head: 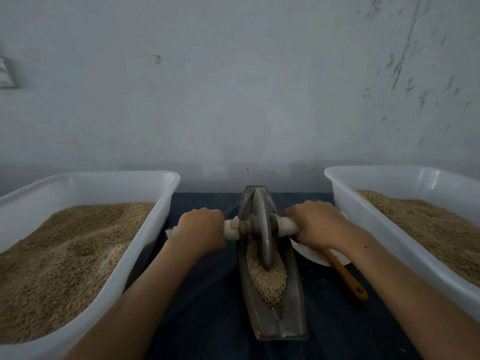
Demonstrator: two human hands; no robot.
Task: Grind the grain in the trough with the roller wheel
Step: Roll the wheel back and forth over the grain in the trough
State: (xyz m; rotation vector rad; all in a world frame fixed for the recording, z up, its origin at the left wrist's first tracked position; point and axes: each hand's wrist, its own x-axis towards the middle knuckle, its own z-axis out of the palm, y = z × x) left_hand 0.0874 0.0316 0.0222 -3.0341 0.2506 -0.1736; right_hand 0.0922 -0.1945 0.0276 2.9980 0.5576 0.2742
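A narrow boat-shaped metal trough [293, 310] lies lengthwise on the dark cloth between my arms. Pale grain [267, 279] fills its near half. A grey metal roller wheel [262, 224] stands upright in the trough, its lower edge sunk in the grain. Its axle has white-wrapped handles on both sides. My left hand [200, 228] grips the left handle [231, 229]. My right hand [314, 224] grips the right handle [287, 227]. The far part of the trough behind the wheel looks bare.
A white plastic tub [145, 245] of brown grain stands at the left, another white tub [363, 219] of grain at the right. A white plate [314, 255] with an orange-handled utensil [348, 279] lies under my right wrist. A pale wall rises close behind.
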